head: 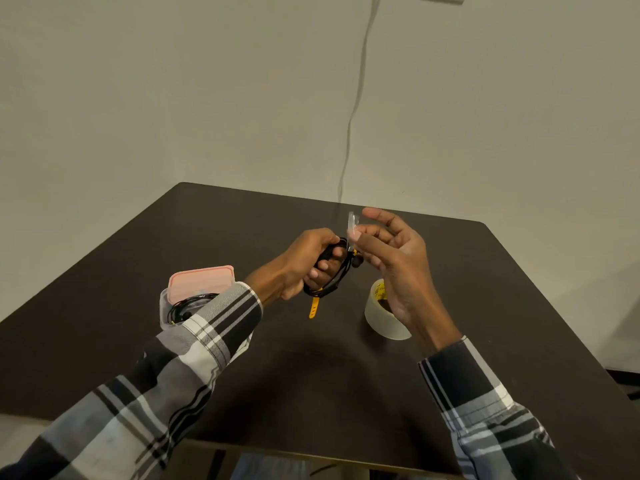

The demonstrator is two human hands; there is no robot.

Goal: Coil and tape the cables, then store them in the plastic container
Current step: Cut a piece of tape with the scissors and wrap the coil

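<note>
Left hand [306,263] grips the coiled black cable [332,271] above the table [242,358] while right hand [391,251] pinches a clear tape strip [352,227] just beside it — likely risks: tape folding onto itself, or the coil loosening.

Both arms reach forward over the table, plaid sleeves [214,327] covering the forearms down to the wrists. The left hand [306,263] is raised, back of the hand up and to the left, its fingers curled tight round a coiled cable [332,271], fingertips showing through the loop. The right hand [394,258] is raised just beside it, palm turned toward the left hand, wrist bent upward. Its thumb and a finger pinch a tape strip [352,230]; the other fingers spread, loosely bent.
</note>
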